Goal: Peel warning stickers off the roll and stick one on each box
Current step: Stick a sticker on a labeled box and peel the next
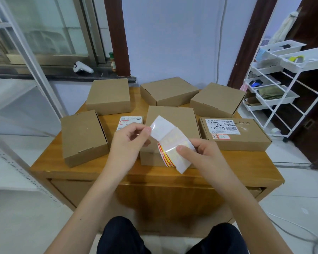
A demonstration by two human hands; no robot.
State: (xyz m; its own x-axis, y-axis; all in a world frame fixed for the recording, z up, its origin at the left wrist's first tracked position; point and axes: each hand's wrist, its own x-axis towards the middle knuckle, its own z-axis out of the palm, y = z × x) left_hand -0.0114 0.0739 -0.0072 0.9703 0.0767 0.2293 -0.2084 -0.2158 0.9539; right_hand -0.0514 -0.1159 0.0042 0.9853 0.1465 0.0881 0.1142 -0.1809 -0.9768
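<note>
Left hand [129, 139], fingers curled, pinches the free white end of the sticker strip [161, 126] between thumb and fingertips. The strip arcs rightward from that pinch to the sticker roll [174, 153], which the right hand [198, 153] grips, thumb pressed on its glossy top; red-and-yellow printing shows along the roll's near edge. Both hands hover above the wooden table [154, 176].

Left of the left hand lies a plain closed box [83, 136]; beyond it, another closed box [109, 95]. A small white-labelled box [129, 121] sits just behind the left hand. Directly beneath and behind the roll is the centre box [173, 118], closed and bare. Beyond it lie two further closed boxes [168, 90] [217, 99]. Right of the right hand lies a labelled box [235, 133] bearing a barcode and handwriting. Contents of all boxes are hidden.
</note>
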